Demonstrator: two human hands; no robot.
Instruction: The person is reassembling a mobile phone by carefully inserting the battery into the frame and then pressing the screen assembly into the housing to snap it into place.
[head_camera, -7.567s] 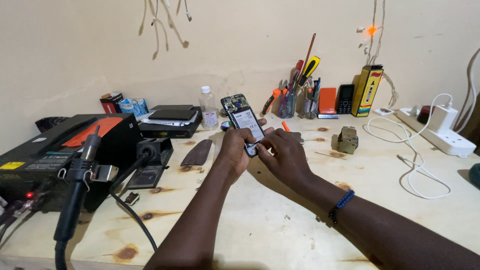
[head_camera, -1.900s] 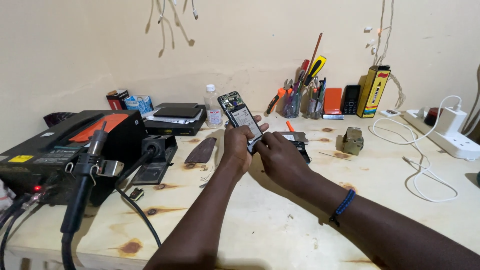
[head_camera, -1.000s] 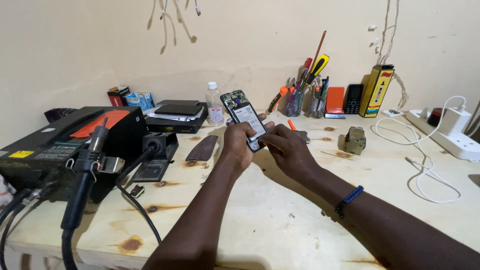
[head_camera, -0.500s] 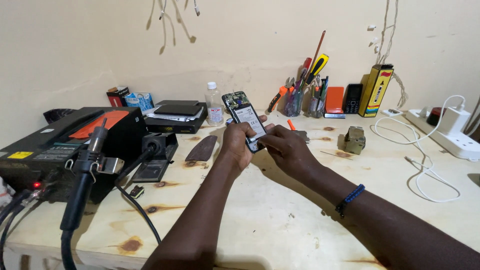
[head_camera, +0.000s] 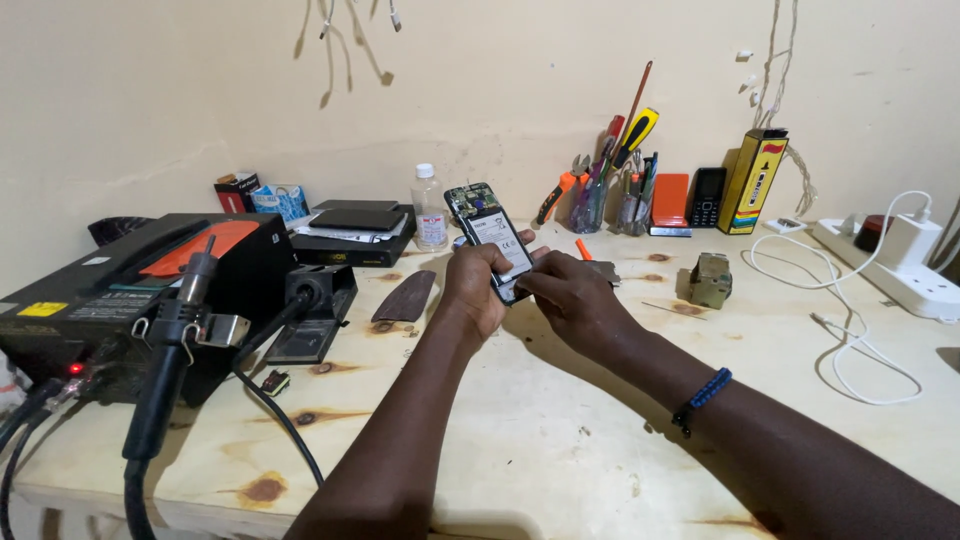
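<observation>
Step in hand: by the look of it, work on the lower end of an opened phone (head_camera: 490, 236), held tilted above the wooden bench (head_camera: 560, 440) at the centre of the frame, its back cover off and the circuit board bare at the top.
Left hand (head_camera: 478, 290): curled closed around the phone's lower edge from the left, thumb laid over its face.
Right hand (head_camera: 570, 297): fingers pinched together at the phone's bottom corner, touching it; whether a small tool or part sat between the fingertips could not be told.
Next move, as a judgement: it would call for a steady grip from the left hand and fine fingertip control from the right, since the exposed board looked easy to damage.
Tool cups (head_camera: 605, 208): upper centre-right against the wall, clear holders crowded with screwdrivers, pliers and a long red rod standing upright.
Clear bottle (head_camera: 431, 208): just left of the phone, capped; its fill could not be judged.
Yellow box (head_camera: 753, 181): upright at upper right, closed, contents hidden.
Black station (head_camera: 120, 290): left of the frame, a hot-air handle (head_camera: 170, 360) hung in its holder at the front.
Power strip (head_camera: 885, 268): far right, a white charger plugged in, white cable looping over the bench.
</observation>
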